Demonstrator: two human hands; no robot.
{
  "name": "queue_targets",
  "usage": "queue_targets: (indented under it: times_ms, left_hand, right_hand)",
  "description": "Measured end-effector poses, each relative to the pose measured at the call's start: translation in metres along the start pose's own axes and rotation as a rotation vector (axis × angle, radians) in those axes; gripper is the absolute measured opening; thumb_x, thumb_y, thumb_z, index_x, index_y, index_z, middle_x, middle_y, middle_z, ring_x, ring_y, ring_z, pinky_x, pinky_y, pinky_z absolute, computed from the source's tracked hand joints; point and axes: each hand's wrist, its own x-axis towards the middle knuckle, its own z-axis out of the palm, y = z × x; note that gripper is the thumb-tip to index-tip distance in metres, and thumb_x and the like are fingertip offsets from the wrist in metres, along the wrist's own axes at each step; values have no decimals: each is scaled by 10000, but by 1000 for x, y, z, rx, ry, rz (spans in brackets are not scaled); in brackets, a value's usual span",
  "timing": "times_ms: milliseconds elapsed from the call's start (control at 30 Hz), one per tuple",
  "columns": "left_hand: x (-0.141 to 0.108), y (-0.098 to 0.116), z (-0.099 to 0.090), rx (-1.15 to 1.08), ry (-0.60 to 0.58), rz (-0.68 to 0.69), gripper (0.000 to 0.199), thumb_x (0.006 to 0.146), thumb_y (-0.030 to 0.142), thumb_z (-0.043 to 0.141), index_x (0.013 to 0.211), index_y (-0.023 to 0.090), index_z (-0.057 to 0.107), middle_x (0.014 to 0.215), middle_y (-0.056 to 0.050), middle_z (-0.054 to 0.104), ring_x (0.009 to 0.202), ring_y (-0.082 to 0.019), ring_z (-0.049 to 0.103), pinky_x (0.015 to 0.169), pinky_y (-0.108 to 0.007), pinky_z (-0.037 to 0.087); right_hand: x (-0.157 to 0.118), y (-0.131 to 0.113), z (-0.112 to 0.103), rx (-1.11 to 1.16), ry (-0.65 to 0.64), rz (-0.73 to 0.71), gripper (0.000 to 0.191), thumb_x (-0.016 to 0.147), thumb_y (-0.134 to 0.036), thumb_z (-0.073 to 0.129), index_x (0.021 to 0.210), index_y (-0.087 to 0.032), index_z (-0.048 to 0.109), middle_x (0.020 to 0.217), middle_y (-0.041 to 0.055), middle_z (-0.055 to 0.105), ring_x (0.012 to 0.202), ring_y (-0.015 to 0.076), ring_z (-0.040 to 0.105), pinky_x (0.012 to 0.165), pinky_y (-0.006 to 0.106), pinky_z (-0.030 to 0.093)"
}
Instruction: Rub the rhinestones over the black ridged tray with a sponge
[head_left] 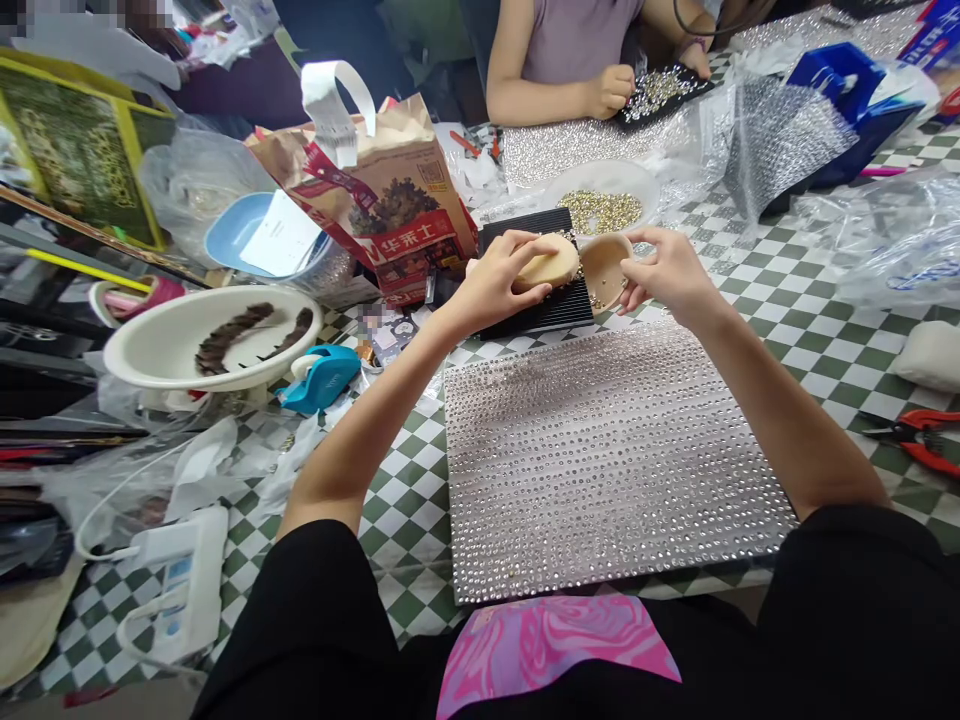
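Gripping a tan disc, the left hand hides its edge; right hand pinches something unseen

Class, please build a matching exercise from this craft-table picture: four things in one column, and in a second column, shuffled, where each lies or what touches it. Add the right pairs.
Things
1. round wooden block
2. rhinestone sheet
3. red-handled pliers
4. white bowl of gold studs

Places
A. at the right edge of the checked tablecloth
B. under the left hand, on the black ridged tray
C. behind the black ridged tray, toward the other person
D. flat in front of the person, between the two forearms

Pairs: 1-B, 2-D, 3-A, 4-C
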Motion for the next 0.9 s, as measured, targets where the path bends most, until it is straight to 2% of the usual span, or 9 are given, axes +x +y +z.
queue_targets:
  times_ms: [200, 333, 533, 700, 900]
  left_hand:
    - [-15, 14, 1, -19, -19, 21, 451, 891, 369, 635, 1333, 335, 547, 1435, -83, 517, 1380, -301, 473, 1198, -538, 436]
    - [-22, 16, -9, -41, -22, 50, 471, 867, 344, 667, 1327, 339, 567, 1407, -75, 543, 1358, -275, 498, 1221, -498, 420]
    - [-22, -18, -34, -29, 90, -7, 530, 883, 269, 586, 1405, 316, 505, 1458, -90, 501, 1413, -251, 441, 1279, -495, 331]
    - [-19, -46, -25, -32, 51, -14, 516, 832, 290, 638, 1342, 345, 583, 1469, -59, 501, 1416, -263, 450, 1275, -501, 346]
    - [3, -65, -20, -32, 80, -32, 526, 830, 311, 638, 1352, 336, 586, 1486, -68, 497, 1432, -274, 438, 1298, -490, 315]
  right_hand:
    - [-1, -1, 1, 0, 4, 13, 436, 855, -79, 572, 1290, -93, 601, 559, 33, 639, 502, 188, 652, 570, 380, 649]
    - [-1, -3, 0, 5, 2, 5, 448, 848, -68, 561, 1294, -67, 600, 542, 33, 631, 497, 191, 658, 564, 376, 648]
    - [0, -1, -2, 19, -9, -12, 469, 821, -68, 550, 1287, -85, 603, 519, 12, 641, 476, 174, 664, 498, 300, 629]
    - [0, -1, -2, 24, -13, -20, 451, 824, -89, 573, 1272, -82, 617, 515, 14, 635, 472, 179, 661, 508, 318, 640]
    - [1, -1, -2, 34, -11, -14, 469, 828, -53, 538, 1294, -59, 596, 506, 12, 641, 460, 180, 665, 484, 299, 625]
